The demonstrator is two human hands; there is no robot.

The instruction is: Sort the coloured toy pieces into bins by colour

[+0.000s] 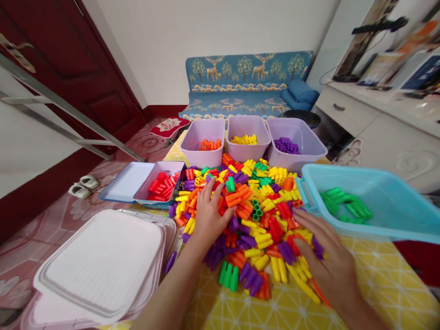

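A heap of plastic tube-shaped pieces (264, 240) in red, orange, yellow, green and purple covers the middle of the table. My left hand (210, 214) rests over the heap's left side, fingers spread, its thumb close to some orange pieces (238, 196). Beyond its fingertips lies a green piece (230, 184). At the heap's right edge, my right hand (328, 256) is open with fingers stretched and thumb apart, beside red and purple pieces. Its palm side is hidden. Nearest me lie a green piece (228, 276) and a purple piece (250, 278).
Behind the heap stand lilac bins with orange (202, 158), yellow (248, 151) and purple (295, 160) pieces. A box (142, 197) of red pieces is left; a blue tub (381, 183) with green ones is right. Stacked white lids (103, 261) lie front left on the yellow cloth's side.
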